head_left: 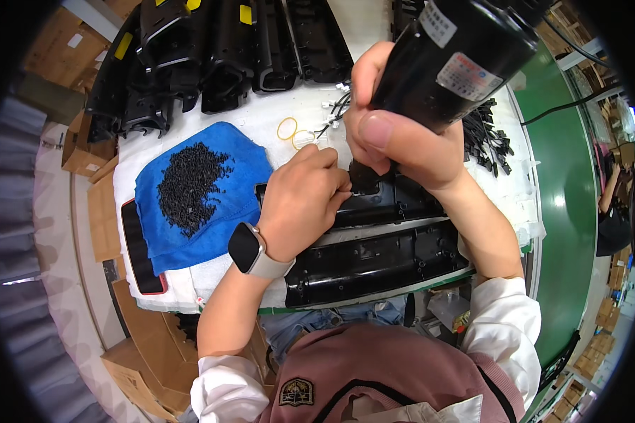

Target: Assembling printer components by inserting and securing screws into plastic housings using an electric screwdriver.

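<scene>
My right hand [413,144] is wrapped round a black electric screwdriver [455,67], which points down toward a long black plastic housing [409,201] on the table. The tool's tip is hidden behind my fingers. My left hand [300,201] is at the left part of that housing, thumb and fingertips pinched beside the tool's lower end; whatever they hold is too small to make out. Parallel to it, nearer my body, lies a second black housing [381,264]. To the left, a heap of small black screws [190,187] rests on a folded blue cloth [247,158].
A phone [142,250] lies partly against the cloth's left side. Several black housings [233,60] stand at the back left. Yellow rubber bands [287,128] and thin cables are behind my left hand. Bundled black cables [492,141] lie at right, beside a green surface [564,204].
</scene>
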